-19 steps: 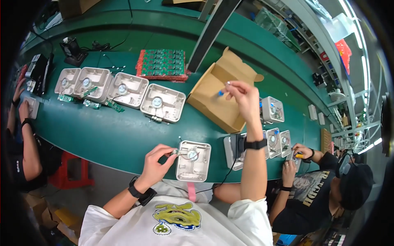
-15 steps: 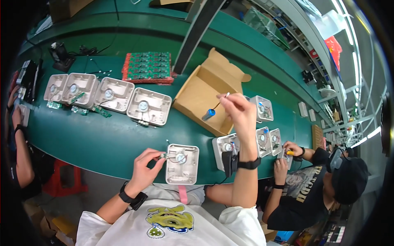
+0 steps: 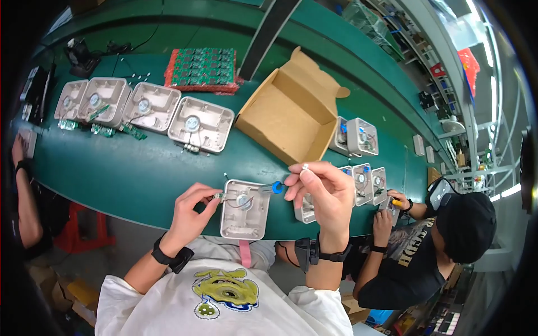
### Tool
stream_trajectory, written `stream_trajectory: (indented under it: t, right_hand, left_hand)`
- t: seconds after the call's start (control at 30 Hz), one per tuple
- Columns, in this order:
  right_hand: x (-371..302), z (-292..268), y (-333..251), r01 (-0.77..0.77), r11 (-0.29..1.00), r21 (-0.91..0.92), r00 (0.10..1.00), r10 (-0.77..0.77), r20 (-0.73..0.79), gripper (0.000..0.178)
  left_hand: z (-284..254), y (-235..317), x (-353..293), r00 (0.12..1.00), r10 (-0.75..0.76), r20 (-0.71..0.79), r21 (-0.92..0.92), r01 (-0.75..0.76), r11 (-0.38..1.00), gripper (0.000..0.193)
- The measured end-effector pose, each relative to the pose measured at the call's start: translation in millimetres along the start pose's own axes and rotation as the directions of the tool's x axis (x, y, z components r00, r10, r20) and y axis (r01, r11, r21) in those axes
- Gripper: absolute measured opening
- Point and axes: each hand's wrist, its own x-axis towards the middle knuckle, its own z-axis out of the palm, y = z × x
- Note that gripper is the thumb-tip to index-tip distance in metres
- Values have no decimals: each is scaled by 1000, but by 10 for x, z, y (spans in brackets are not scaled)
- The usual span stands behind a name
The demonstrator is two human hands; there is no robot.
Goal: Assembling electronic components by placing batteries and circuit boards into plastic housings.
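Note:
In front of me on the table edge is an open white plastic housing (image 3: 259, 221) with a round speaker (image 3: 244, 201) and thin wires inside. At its left wall my left hand (image 3: 193, 211) pinches a small circuit board (image 3: 219, 196). My right hand (image 3: 329, 196) is raised to the right of the housing, thumb and fingers closed on the small white plug (image 3: 305, 167) of a battery lead. The blue cylindrical battery (image 3: 273, 188) belonging to that lead is over the housing's upper right corner, slightly blurred. My right hand hides part of another housing (image 3: 304, 211).
An open cardboard box (image 3: 280, 123) lies beyond my hands. Back left stand several white housings (image 3: 210, 134) with speakers and boards, near stacked green circuit boards (image 3: 202, 70) on red wrap. More housings (image 3: 363, 137) with blue batteries stand right. A co-worker (image 3: 414, 252) works there; another person's arm (image 3: 25, 196) is left.
My right hand has come down from above the cardboard box toward the housing, bringing the battery with it. My left hand keeps its pinch beside the housing. The whole view has shifted slightly.

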Motion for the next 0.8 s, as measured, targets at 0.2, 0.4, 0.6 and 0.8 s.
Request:
stream_trajectory:
  t: [0.2, 0.4, 0.6, 0.8]
  right_hand:
    - [-65, 31, 173, -74, 997, -12, 995, 74, 61, 18]
    - [-116, 68, 170, -89, 996, 14, 994, 88, 68, 17]
    - [-164, 87, 276, -131, 991, 25, 989, 129, 73, 15]
    - [-195, 282, 429, -204, 979, 1, 970, 202, 132, 8]
  left_hand:
    - [29, -10, 23, 1000, 9, -1, -29, -9, 1000, 22]
    - [36, -27, 28, 999, 34, -27, -30, -35, 999, 19]
    - [28, -17, 19, 1000, 10, -18, -41, -10, 999, 20]
    - [48, 37, 11, 999, -5, -34, -54, 4, 999, 22]
